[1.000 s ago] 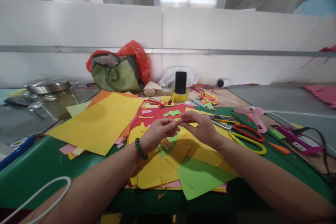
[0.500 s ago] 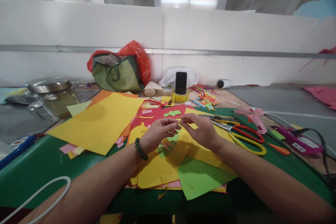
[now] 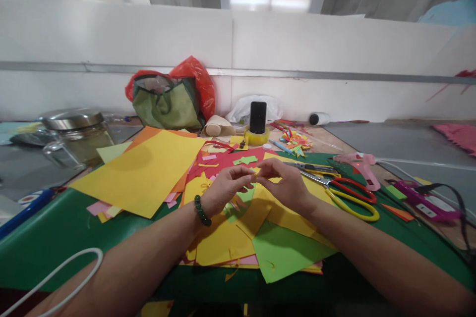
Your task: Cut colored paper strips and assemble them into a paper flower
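Observation:
My left hand, with a green bead bracelet at its wrist, meets my right hand above the middle of the table. Both sets of fingertips are pinched around a tiny yellow piece of paper, mostly hidden by the fingers. Under the hands lie yellow paper sheets, a light green sheet and a red sheet. A small green paper cutout rests just beyond the fingertips. Beside my right hand lie scissors with red and yellow handles and a utility knife.
A large yellow sheet covers the left, near a lidded glass jug. Rightward are a pink glue gun and a purple device with cords. A phone stands on a tape roll; behind sits a green bag.
The view has shifted slightly. My hands stay together at nearly the same place, with the fingertips drawn a little closer around the small yellow piece.

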`<state>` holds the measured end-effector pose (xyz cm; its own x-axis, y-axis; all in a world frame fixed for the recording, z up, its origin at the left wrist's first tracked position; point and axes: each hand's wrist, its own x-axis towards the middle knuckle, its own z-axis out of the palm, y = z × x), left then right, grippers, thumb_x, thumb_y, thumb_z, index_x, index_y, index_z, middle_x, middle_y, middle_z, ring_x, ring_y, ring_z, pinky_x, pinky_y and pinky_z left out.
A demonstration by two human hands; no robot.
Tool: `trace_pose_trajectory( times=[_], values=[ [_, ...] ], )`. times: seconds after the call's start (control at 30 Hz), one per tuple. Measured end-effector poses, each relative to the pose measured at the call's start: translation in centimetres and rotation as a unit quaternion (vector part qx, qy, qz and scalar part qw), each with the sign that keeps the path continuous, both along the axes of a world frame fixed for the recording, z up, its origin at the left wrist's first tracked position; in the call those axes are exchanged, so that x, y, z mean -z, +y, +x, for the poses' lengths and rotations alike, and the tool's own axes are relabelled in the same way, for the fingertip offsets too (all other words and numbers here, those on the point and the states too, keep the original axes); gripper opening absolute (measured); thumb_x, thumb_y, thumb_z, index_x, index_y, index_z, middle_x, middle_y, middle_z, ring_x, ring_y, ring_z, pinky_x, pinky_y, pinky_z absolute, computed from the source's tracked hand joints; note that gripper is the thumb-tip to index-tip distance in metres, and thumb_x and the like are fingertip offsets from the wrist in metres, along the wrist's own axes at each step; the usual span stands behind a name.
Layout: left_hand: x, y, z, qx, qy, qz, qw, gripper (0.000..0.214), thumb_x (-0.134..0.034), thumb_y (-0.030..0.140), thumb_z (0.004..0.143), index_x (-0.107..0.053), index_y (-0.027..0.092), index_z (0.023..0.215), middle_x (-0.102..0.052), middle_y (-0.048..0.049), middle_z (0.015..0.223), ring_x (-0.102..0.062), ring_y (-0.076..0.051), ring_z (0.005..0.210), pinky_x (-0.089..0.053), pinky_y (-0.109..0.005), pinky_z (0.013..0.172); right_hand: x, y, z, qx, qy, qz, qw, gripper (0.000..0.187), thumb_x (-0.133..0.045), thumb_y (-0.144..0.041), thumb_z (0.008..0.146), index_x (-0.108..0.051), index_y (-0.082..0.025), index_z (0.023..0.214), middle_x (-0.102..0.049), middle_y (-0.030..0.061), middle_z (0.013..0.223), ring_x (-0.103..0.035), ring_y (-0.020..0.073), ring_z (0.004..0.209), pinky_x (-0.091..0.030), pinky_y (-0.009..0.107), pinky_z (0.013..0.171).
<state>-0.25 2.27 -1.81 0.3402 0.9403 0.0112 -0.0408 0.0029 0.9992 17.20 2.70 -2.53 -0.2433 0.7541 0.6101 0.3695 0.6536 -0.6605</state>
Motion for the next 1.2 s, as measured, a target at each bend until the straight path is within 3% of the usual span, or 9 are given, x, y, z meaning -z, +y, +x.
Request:
trace_pose_trajectory(
  times=[0.1,0.23,0.47,0.93,1.1,1.2],
  values=[
    [-0.3,-0.1,-0.1,0.006,0.010,0.011,1.000,0.032,-0.075,0.045,0.064,-0.066,0.017,0.075,-0.062,-0.0011,0.073,-0.056,-0.013,0.067,-0.044,-0.027,0.067,-0.4,0.3,0.1,-0.047,0.061,-0.121,0.990,0.023,-0.072,-0.030,0.071,-0.059,-0.021,0.088,-0.069,0.0008,0.071,-0.067,0.0168,0.064,-0.055,0.030,0.062],
    [-0.5,-0.2,-0.1,0.011,0.023,0.017,1.000,0.032,-0.075,0.045,0.064,-0.064,0.016,0.073,-0.063,-0.0016,0.070,-0.056,-0.013,0.067,-0.044,-0.027,0.067,-1.0,1.1,0.5,-0.096,0.131,-0.254,0.953,0.036,-0.078,-0.037,0.062,-0.059,-0.019,0.087,-0.067,-0.0005,0.065,-0.065,0.0156,0.060,-0.051,0.029,0.060],
    [-0.6,-0.3,0.0,0.013,0.011,-0.006,1.000,0.029,-0.076,0.041,0.063,-0.066,0.016,0.074,-0.067,-0.0027,0.073,-0.058,-0.013,0.070,-0.044,-0.026,0.069,-1.4,1.6,0.8,-0.111,0.178,-0.337,0.918,0.043,-0.081,-0.035,0.058,-0.059,-0.019,0.092,-0.064,-0.0045,0.060,-0.059,0.0105,0.052,-0.046,0.025,0.055],
    [-0.4,-0.1,-0.2,0.001,0.070,0.026,0.997,0.024,-0.073,0.038,0.068,-0.075,0.016,0.076,-0.073,-0.0067,0.076,-0.063,-0.018,0.073,-0.050,-0.029,0.072,-0.7,1.9,0.5,-0.094,0.137,-0.257,0.952,0.041,-0.076,-0.037,0.062,-0.056,-0.018,0.093,-0.057,-0.0052,0.062,-0.053,0.0101,0.054,-0.044,0.025,0.052],
    [-0.4,0.0,-0.1,-0.037,0.085,0.060,0.994,0.020,-0.071,0.034,0.069,-0.077,0.017,0.077,-0.074,-0.0063,0.076,-0.063,-0.018,0.072,-0.050,-0.029,0.068,-0.7,1.2,0.2,-0.038,0.110,-0.123,0.986,0.034,-0.076,-0.038,0.066,-0.055,-0.020,0.085,-0.050,-0.0066,0.060,-0.047,0.0091,0.052,-0.040,0.023,0.048],
    [-0.1,-0.1,0.0,-0.063,0.105,0.112,0.986,0.019,-0.069,0.033,0.071,-0.077,0.017,0.078,-0.074,-0.0057,0.077,-0.063,-0.018,0.071,-0.050,-0.029,0.066,-0.4,0.7,-0.1,-0.054,0.099,-0.102,0.988,0.030,-0.072,-0.040,0.072,-0.053,-0.021,0.087,-0.055,-0.0041,0.063,-0.052,0.0107,0.055,-0.045,0.024,0.051]
  ],
)
